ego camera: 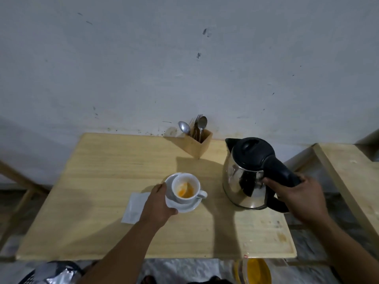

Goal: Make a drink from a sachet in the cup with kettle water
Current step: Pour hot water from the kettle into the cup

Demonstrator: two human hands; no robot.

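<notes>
A white cup (185, 188) with orange powder inside stands on a white saucer (184, 207) at the middle of the wooden table (102, 181). My left hand (159, 203) grips the saucer's left rim. A steel kettle (246, 175) with a black lid and handle stands to the right of the cup. My right hand (297, 195) is closed around the kettle's handle. A white sachet (134, 208) lies flat on the table, left of the saucer and partly under my left wrist.
A wooden holder (198, 143) with spoons and a fork stands at the table's back edge by the wall. A second wooden surface (348, 177) sits to the right. Below the front edge are a yellow container (256, 270) and a silvery bag (55, 272).
</notes>
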